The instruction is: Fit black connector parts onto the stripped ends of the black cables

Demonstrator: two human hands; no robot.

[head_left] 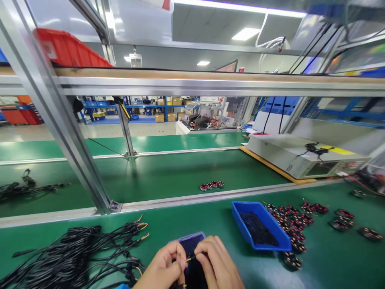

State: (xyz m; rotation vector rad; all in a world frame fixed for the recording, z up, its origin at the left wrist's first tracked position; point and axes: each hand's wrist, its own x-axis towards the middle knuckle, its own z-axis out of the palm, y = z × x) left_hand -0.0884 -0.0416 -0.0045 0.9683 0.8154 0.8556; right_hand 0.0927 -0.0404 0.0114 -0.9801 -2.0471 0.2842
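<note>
Hands meet at 6 o'clock: left hand and right hand pinch a wire over the small tray; cables at 8, blue bin at 3, within reach.

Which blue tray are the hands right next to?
The small dark-blue tray, just behind the left hand and right hand. The bigger bright-blue bin sits off to the right, apart from both hands.
</note>
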